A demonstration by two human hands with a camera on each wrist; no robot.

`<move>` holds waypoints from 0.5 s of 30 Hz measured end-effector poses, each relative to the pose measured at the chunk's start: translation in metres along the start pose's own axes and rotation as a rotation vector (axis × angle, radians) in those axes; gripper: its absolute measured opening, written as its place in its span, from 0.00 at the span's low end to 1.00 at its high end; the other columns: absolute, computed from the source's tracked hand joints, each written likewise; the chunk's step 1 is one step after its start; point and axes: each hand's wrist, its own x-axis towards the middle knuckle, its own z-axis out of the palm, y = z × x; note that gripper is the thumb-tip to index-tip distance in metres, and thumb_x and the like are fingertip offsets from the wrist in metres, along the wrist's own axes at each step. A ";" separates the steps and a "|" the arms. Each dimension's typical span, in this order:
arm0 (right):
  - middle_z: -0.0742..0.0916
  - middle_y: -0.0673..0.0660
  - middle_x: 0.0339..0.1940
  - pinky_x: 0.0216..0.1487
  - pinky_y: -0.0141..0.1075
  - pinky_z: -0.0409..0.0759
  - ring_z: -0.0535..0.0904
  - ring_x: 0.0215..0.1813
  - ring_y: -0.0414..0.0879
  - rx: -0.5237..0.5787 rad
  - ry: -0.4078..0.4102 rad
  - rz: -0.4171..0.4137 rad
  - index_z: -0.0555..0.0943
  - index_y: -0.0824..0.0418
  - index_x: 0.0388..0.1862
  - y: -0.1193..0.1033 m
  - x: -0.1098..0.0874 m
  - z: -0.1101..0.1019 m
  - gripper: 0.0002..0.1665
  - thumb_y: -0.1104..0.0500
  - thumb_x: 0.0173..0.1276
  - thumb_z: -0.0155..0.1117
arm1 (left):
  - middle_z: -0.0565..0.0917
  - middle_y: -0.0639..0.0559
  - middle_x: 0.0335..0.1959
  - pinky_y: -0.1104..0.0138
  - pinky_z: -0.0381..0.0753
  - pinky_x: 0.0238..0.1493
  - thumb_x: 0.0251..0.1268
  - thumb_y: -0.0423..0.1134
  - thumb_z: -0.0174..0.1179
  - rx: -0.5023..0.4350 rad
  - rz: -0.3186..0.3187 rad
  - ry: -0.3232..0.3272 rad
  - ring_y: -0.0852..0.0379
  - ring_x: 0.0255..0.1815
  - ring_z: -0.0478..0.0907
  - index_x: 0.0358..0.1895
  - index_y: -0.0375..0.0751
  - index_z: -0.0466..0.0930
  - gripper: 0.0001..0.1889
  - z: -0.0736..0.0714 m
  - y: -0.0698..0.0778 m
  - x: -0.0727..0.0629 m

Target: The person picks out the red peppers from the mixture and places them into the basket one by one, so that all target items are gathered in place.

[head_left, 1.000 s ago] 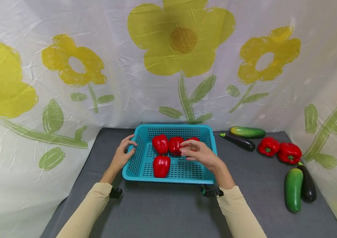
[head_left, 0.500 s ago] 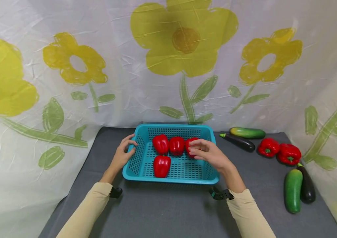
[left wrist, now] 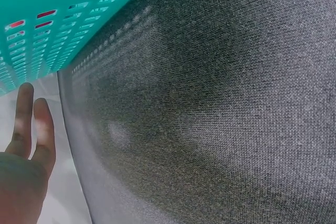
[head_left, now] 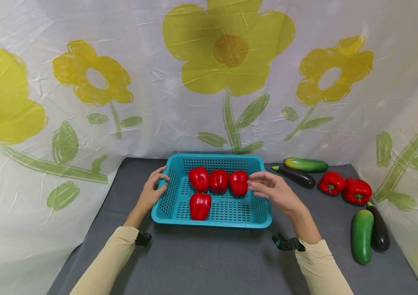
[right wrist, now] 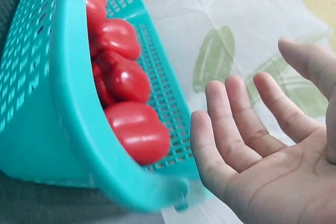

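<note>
Head view: left hand and right hand, fingers apart, should clear the slotted turquoise plastic basket without bumping it.

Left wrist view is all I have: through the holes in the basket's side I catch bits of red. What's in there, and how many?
Observer: Four red bell peppers lie in the basket, as the head view shows.
Operator: My view doesn't show the right hand. Is it holding anything?
Observer: No, the right wrist view shows the right hand with a bare palm, holding nothing.
Operator: Any peppers outside the basket?
Observer: Yes, two more red peppers lie on the grey cloth, to the basket's right in the head view.
</note>
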 end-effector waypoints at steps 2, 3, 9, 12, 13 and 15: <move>0.79 0.68 0.62 0.59 0.46 0.77 0.82 0.58 0.54 -0.009 0.009 -0.010 0.72 0.72 0.64 0.000 -0.004 -0.004 0.20 0.64 0.77 0.59 | 0.61 0.25 0.72 0.36 0.67 0.51 0.67 0.15 0.52 0.000 0.001 -0.001 0.21 0.70 0.58 0.45 0.17 0.76 0.07 0.000 0.002 -0.001; 0.79 0.68 0.62 0.59 0.47 0.77 0.82 0.58 0.54 -0.014 0.013 -0.014 0.72 0.72 0.64 0.000 -0.005 -0.006 0.21 0.64 0.78 0.59 | 0.61 0.24 0.72 0.36 0.67 0.51 0.67 0.15 0.52 -0.001 0.002 -0.002 0.21 0.70 0.58 0.45 0.17 0.75 0.07 0.000 0.003 -0.001; 0.81 0.68 0.61 0.61 0.55 0.73 0.82 0.58 0.52 -0.041 0.027 -0.041 0.72 0.72 0.64 0.002 -0.017 -0.018 0.21 0.63 0.78 0.59 | 0.61 0.24 0.72 0.37 0.67 0.52 0.67 0.15 0.52 0.005 0.008 -0.002 0.21 0.70 0.57 0.46 0.16 0.75 0.07 -0.001 0.006 -0.001; 0.80 0.69 0.61 0.61 0.55 0.73 0.81 0.60 0.57 -0.055 0.043 -0.040 0.72 0.73 0.64 0.003 -0.023 -0.024 0.21 0.62 0.78 0.59 | 0.61 0.23 0.71 0.36 0.67 0.51 0.66 0.14 0.52 0.004 0.012 -0.002 0.20 0.69 0.58 0.45 0.16 0.75 0.07 0.000 0.006 0.000; 0.80 0.71 0.62 0.61 0.54 0.74 0.80 0.61 0.60 -0.057 0.050 -0.035 0.71 0.73 0.65 0.004 -0.025 -0.026 0.22 0.62 0.78 0.59 | 0.61 0.23 0.71 0.35 0.67 0.51 0.66 0.14 0.52 0.004 0.012 -0.001 0.20 0.69 0.58 0.45 0.15 0.75 0.07 0.000 0.006 0.000; 0.78 0.74 0.63 0.60 0.52 0.75 0.78 0.62 0.64 -0.054 0.061 -0.024 0.70 0.75 0.65 0.005 -0.029 -0.030 0.24 0.62 0.78 0.59 | 0.61 0.23 0.71 0.33 0.67 0.50 0.66 0.14 0.52 -0.002 0.010 -0.001 0.20 0.69 0.58 0.45 0.15 0.75 0.07 0.000 0.006 0.000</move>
